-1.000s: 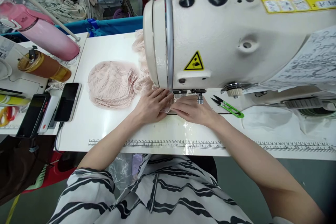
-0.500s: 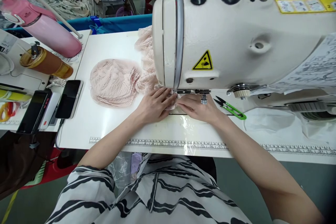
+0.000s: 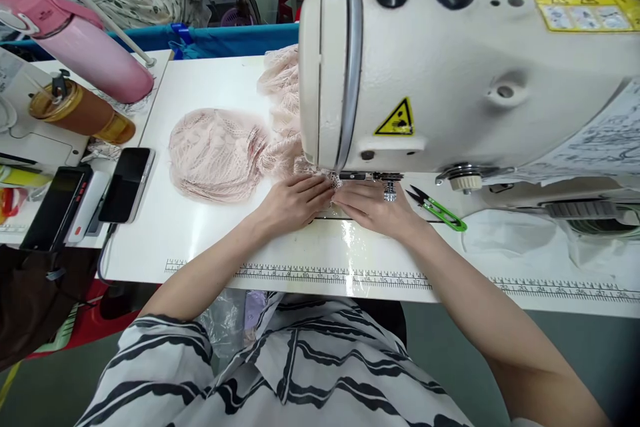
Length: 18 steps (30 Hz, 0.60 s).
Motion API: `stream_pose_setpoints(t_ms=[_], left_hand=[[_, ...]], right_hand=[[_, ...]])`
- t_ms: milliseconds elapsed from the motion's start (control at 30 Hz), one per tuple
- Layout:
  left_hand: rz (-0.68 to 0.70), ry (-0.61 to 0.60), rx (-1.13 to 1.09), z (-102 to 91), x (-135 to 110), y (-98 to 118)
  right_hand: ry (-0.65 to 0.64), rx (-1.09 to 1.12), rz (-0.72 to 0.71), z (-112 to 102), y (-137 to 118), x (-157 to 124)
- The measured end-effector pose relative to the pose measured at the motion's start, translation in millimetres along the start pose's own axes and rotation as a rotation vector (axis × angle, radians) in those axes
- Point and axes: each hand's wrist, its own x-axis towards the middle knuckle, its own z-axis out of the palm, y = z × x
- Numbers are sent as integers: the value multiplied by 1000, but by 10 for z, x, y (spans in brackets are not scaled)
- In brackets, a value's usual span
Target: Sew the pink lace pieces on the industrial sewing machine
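Lying palm down at the left of the needle area, the left hand (image 3: 295,203) is held with its fingers pressed together, their tips laid at the edge of the pink lace cloth (image 3: 215,157). At the right, the right hand (image 3: 377,210) is partly covered by the sewing machine (image 3: 420,80); its fingers are also set close together, just beside the left fingertips. Whether lace is pinched by either hand cannot be told. The cloth is bunched along the machine's left side, with a rounded heap spread on the table (image 3: 300,250) farther left. Green scissors (image 3: 440,208) are placed right of the right hand. A phone (image 3: 127,183) is laid at the left, and a pink bottle (image 3: 93,53) is seen at the far left.
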Motion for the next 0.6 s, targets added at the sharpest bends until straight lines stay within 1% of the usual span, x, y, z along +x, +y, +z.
stream_pose_setpoints(t_ms=[100, 267, 367, 600], left_hand=[[-14, 15, -24, -8, 11, 2], [-49, -6, -46, -52, 35, -10], [-69, -23, -41, -72, 34, -24], [-155, -114, -76, -87, 33, -28]], right_hand=[[-9, 34, -12, 1, -14, 23], [-79, 209, -25, 166, 2, -4], [-90, 241, 14, 238, -22, -16], [-93, 254, 103, 268, -68, -5]])
